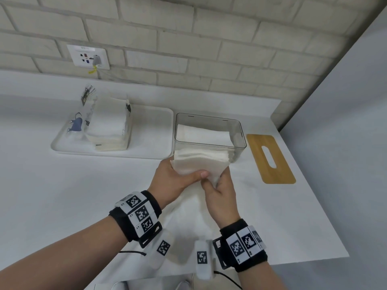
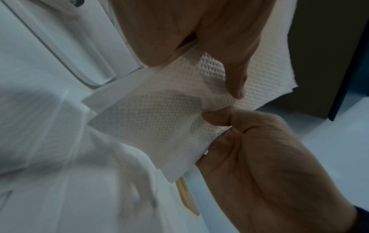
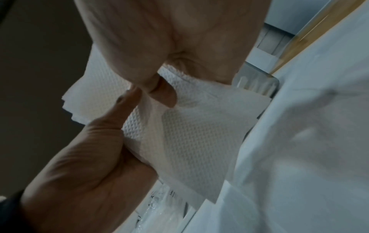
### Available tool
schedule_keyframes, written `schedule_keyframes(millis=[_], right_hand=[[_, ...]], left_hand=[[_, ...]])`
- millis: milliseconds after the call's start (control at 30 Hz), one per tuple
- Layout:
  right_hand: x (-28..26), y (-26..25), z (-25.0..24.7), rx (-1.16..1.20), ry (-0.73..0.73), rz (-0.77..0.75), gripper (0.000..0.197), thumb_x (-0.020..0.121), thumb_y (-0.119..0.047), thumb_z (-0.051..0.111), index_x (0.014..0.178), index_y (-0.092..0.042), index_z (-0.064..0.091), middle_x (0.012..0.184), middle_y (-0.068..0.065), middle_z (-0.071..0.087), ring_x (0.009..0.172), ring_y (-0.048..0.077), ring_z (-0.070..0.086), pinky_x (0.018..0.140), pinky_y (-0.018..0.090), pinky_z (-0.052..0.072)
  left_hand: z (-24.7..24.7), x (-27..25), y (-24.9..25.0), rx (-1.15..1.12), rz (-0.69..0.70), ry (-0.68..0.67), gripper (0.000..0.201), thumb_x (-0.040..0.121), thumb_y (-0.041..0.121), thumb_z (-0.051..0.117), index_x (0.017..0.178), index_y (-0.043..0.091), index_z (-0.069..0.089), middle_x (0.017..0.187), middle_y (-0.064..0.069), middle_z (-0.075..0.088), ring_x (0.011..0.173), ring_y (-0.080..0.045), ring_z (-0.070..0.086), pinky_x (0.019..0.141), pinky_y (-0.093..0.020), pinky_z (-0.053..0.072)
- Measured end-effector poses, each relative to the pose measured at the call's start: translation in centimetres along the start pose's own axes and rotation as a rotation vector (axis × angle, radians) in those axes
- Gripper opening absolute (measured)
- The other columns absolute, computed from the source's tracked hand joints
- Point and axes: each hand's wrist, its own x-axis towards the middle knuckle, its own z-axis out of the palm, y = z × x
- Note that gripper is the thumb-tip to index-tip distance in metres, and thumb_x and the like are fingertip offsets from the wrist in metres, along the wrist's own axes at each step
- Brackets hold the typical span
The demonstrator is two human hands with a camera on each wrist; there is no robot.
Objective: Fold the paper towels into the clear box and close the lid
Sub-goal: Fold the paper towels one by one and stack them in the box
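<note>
Embossed white paper towels (image 1: pixel 201 164) in both hands, beside clear box (image 1: pixel 209 130).

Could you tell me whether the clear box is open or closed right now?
Open. The clear box has no lid on top, and the wooden lid lies flat on the table to its right.

White counter (image 1: pixel 62 195): tray (image 1: pixel 155 130) at back left; clear box (image 1: pixel 209 141) at back centre; wooden lid (image 1: pixel 270 158) by right edge.

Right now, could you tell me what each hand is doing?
Left hand: grips the stack of paper towels.
Right hand: pinches the same stack.
</note>
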Motion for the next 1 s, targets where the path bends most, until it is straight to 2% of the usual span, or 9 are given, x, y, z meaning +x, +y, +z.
schedule_keyframes(millis=[200, 267, 333, 500, 600, 667, 833, 933, 1000], right_hand=[[-0.3, 0.8, 0.2, -0.033, -0.043, 0.038, 0.041, 0.094, -0.006, 0.064, 0.130, -0.021, 0.051, 0.103, -0.039, 0.061, 0.100, -0.012, 0.061, 0.079, 0.011, 0.049], [-0.4, 0.4, 0.3, -0.008, -0.046, 0.027, 0.033, 0.099, -0.015, 0.061, 0.125, -0.031, 0.051, 0.107, -0.033, 0.063, 0.103, -0.008, 0.062, 0.084, 0.018, 0.051], [-0.5, -0.7, 0.3, 0.030, -0.042, -0.015, 0.031, 0.102, -0.019, 0.059, 0.119, -0.042, 0.048, 0.108, -0.030, 0.064, 0.105, -0.007, 0.062, 0.082, 0.014, 0.050], [-0.4, -1.3, 0.2, 0.075, -0.005, -0.068, 0.034, 0.101, -0.021, 0.061, 0.128, -0.037, 0.048, 0.114, -0.026, 0.065, 0.110, -0.004, 0.062, 0.084, 0.010, 0.048], [-0.4, -0.6, 0.0, 0.082, -0.004, -0.027, 0.036, 0.100, -0.011, 0.059, 0.116, -0.042, 0.050, 0.108, -0.025, 0.066, 0.104, -0.003, 0.063, 0.080, 0.012, 0.049], [-0.4, -0.5, -0.4, 0.100, 0.008, -0.013, 0.039, 0.099, -0.006, 0.058, 0.114, -0.041, 0.051, 0.105, -0.028, 0.066, 0.100, -0.005, 0.063, 0.079, 0.011, 0.049], [-0.2, -0.9, -0.6, 0.124, 0.011, -0.003, 0.036, 0.101, -0.010, 0.058, 0.119, -0.040, 0.053, 0.110, -0.027, 0.068, 0.105, -0.005, 0.064, 0.083, 0.012, 0.049], [-0.1, -1.3, -0.4, 0.152, 0.030, -0.010, 0.031, 0.103, -0.018, 0.057, 0.129, -0.034, 0.054, 0.117, -0.019, 0.068, 0.111, 0.002, 0.065, 0.092, 0.025, 0.053], [0.0, -1.4, -0.4, 0.174, 0.038, -0.018, 0.032, 0.104, -0.021, 0.056, 0.135, -0.028, 0.052, 0.122, -0.014, 0.068, 0.115, 0.007, 0.064, 0.097, 0.032, 0.053]], left_hand=[[-0.3, -0.6, -0.6, 0.000, -0.044, -0.015, 0.040, 0.075, 0.004, 0.089, 0.112, 0.008, 0.074, 0.104, -0.002, 0.080, 0.098, -0.014, 0.076, 0.078, -0.018, 0.057], [0.0, -0.8, -0.2, -0.026, -0.033, -0.018, 0.039, 0.077, 0.008, 0.088, 0.113, 0.011, 0.074, 0.105, 0.000, 0.080, 0.099, -0.013, 0.076, 0.079, -0.019, 0.057], [0.4, -0.7, 0.6, -0.041, 0.000, 0.000, 0.041, 0.077, 0.015, 0.088, 0.116, 0.017, 0.073, 0.107, 0.003, 0.080, 0.102, -0.013, 0.075, 0.084, -0.024, 0.059], [0.5, -0.5, 0.9, -0.030, 0.075, -0.013, 0.049, 0.078, 0.027, 0.087, 0.122, 0.026, 0.065, 0.116, 0.005, 0.075, 0.111, -0.014, 0.071, 0.093, -0.033, 0.059], [-0.2, -1.0, 0.1, -0.167, 0.038, -0.041, 0.049, 0.079, 0.032, 0.078, 0.122, 0.021, 0.055, 0.110, 0.000, 0.073, 0.102, -0.015, 0.070, 0.085, -0.030, 0.058], [-0.8, -1.2, -0.3, -0.223, 0.054, -0.010, 0.034, 0.086, 0.023, 0.068, 0.115, 0.018, 0.051, 0.100, 0.000, 0.070, 0.088, -0.012, 0.067, 0.075, -0.023, 0.054], [-1.0, -0.7, 0.6, -0.073, 0.140, 0.042, 0.012, 0.099, 0.017, 0.063, 0.098, 0.022, 0.051, 0.087, 0.012, 0.062, 0.076, -0.006, 0.057, 0.068, -0.017, 0.046], [-0.8, -0.4, 1.4, -0.049, 0.160, 0.056, 0.011, 0.102, 0.007, 0.059, 0.097, 0.015, 0.053, 0.078, 0.020, 0.064, 0.068, 0.002, 0.058, 0.062, -0.012, 0.045], [-0.7, -0.3, 1.7, -0.063, 0.168, 0.069, 0.008, 0.102, 0.013, 0.062, 0.100, 0.018, 0.056, 0.082, 0.017, 0.068, 0.073, 0.000, 0.062, 0.065, -0.014, 0.048]])
